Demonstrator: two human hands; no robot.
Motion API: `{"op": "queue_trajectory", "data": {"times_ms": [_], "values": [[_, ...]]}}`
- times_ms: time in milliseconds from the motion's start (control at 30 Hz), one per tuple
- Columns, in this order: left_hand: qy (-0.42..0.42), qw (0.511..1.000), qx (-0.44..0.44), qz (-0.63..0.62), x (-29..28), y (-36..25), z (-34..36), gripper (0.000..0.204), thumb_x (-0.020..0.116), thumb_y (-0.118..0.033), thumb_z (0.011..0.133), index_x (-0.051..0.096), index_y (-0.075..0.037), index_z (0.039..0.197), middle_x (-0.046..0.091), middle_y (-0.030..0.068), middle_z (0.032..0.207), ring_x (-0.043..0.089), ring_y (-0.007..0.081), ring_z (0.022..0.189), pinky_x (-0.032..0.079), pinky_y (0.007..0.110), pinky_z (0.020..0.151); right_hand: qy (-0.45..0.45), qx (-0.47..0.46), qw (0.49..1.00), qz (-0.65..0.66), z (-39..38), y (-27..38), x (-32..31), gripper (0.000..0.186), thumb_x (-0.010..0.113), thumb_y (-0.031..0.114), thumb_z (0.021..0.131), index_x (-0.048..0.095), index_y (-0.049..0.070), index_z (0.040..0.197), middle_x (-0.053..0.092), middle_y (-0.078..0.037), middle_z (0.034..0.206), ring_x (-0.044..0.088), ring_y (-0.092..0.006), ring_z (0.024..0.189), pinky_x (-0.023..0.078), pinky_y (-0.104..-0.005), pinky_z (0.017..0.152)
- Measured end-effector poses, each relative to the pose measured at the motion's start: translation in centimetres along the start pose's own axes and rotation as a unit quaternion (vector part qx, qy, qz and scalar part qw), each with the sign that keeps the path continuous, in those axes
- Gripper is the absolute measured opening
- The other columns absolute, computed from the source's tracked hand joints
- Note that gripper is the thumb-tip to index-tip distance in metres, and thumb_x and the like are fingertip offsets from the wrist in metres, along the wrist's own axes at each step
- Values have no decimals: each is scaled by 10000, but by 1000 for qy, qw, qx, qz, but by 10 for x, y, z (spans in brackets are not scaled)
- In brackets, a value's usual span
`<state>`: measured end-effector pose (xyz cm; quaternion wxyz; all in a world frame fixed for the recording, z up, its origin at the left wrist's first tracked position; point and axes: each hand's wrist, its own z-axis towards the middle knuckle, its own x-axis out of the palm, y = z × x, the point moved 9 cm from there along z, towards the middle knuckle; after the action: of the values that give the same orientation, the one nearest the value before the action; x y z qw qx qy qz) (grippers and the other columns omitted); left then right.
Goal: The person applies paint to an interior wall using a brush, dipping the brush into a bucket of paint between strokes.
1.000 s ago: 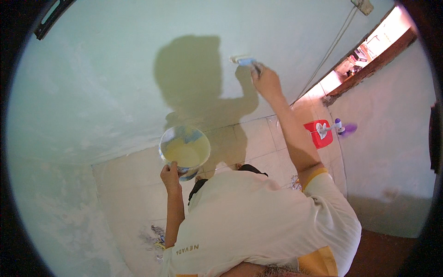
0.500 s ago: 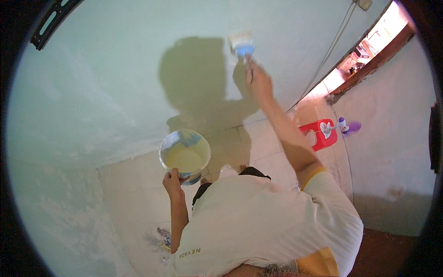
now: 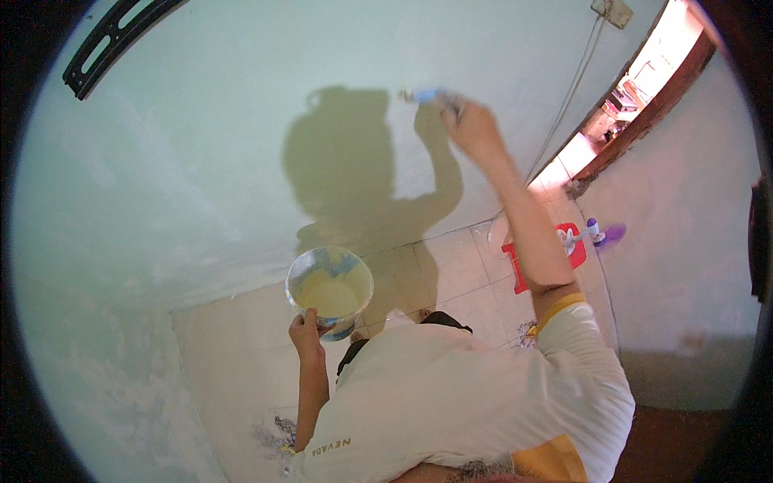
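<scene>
The bucket (image 3: 344,261) has its round mouth facing up, its inner wall smeared with blue and yellow, and a pool of pale yellow liquid (image 3: 328,298) lying well below the rim. At the bucket's near left edge, the left hand (image 3: 307,332) is closed around the rim, its thumb on top. Above and to the right of the bucket, the right hand (image 3: 477,133) is wrapped around the handle of a brush (image 3: 424,95) with a blue band, the bristle end pointing left, close to the pale green wall (image 3: 201,161); I cannot tell whether the bristles touch it. A shadow (image 3: 342,153) falls on that wall beyond the bucket. To the bucket's right, well apart from it, a red plastic object (image 3: 576,253) is partly hidden by the right forearm, with a blurred purple thing (image 3: 614,235) beside it.
</scene>
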<state>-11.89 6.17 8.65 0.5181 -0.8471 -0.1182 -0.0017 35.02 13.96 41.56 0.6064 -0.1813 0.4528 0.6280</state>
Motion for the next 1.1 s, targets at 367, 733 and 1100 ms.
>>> {"op": "queue_trajectory", "data": {"times_ms": [367, 733, 1100], "values": [[6, 1000, -12, -4, 3, -6, -4, 245, 649, -160, 859, 534, 56, 836, 549, 113, 824, 629, 207, 711, 635, 355, 556, -150, -27, 988, 13, 5, 21, -22, 431, 472, 284, 970, 484, 105, 1361, 636, -209, 1098, 637, -382, 934, 514, -459, 817], [-5, 1000, 1, 22, -3, -11, -7, 209, 642, -144, 843, 545, 39, 813, 568, 90, 765, 591, 177, 564, 615, 352, 505, 152, 130, 980, 12, -98, -58, 127, 387, 516, 272, 916, 548, 48, 1229, 651, -275, 929, 634, -441, 867, 507, -526, 797], [10, 1000, 13, -9, 4, -12, -3, 217, 636, -134, 840, 561, 69, 826, 600, 127, 815, 618, 204, 600, 615, 350, 500, -230, -131, 964, -35, 92, 138, -231, 361, 476, 313, 967, 606, 37, 1159, 663, -247, 955, 658, -380, 867, 531, -473, 786]]}}
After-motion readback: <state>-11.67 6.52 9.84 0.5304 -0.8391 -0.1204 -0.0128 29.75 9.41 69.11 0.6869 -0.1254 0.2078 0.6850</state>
